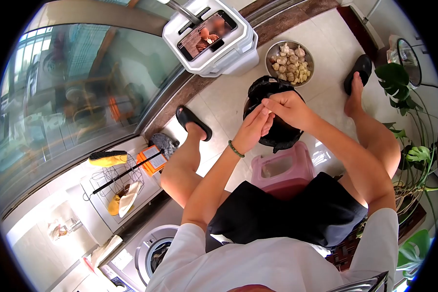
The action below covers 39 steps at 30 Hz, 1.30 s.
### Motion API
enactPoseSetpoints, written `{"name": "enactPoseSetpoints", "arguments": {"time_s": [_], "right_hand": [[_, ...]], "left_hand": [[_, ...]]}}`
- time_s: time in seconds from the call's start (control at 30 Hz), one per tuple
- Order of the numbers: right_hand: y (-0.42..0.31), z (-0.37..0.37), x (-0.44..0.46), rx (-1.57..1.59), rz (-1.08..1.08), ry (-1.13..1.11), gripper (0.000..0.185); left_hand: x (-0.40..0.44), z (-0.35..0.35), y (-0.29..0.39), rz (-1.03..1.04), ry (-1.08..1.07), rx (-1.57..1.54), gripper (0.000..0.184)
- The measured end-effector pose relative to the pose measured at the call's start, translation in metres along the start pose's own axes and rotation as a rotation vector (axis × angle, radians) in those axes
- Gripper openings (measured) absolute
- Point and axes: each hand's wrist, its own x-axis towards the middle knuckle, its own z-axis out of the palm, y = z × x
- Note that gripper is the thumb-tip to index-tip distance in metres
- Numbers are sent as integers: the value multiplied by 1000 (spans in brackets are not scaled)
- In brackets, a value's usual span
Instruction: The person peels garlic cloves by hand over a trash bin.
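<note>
My left hand (252, 130) and my right hand (291, 108) meet with fingers closed over a bin lined with a black bag (282, 137). Pinched between their fingertips is a small pale garlic clove (270, 111), mostly covered by the fingers. A green bead bracelet (236, 149) circles my left wrist. Just beyond the bin, a round metal bowl (267, 62) on the floor holds whole garlic bulbs (283, 50) towards the far side and pale loose cloves (301, 74) at its near right.
A phone (207, 35) lies on a white plastic box (250, 53) at the back. Between my legs stands a pink stool (301, 158). Potted plants (418, 153) line the right side. At left are a glass door (82, 92), a wire rack (114, 177) and a washing machine (148, 253).
</note>
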Motion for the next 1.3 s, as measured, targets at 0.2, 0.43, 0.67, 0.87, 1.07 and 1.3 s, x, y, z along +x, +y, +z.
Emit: {"name": "enactPoseSetpoints", "arguments": {"time_s": [0.2,0.43,0.67,0.87,1.07,1.3], "right_hand": [[2,-5,3,-492,-126,84,32],[1,2,2,-266,-120,47,27],[3,9,-2,48,64,106,29],[8,9,-1,-179,-45,156,29],[-1,16,-3,88,146,161,29],[14,12,-4,-239,-25,200,28]], "left_hand": [[6,0,1,-35,172,-17,30],[10,5,-6,30,136,-59,33],[5,10,-3,159,150,88,32],[5,8,0,121,178,153,37],[3,9,4,224,230,386,37],[2,5,-5,214,284,464,32]]}}
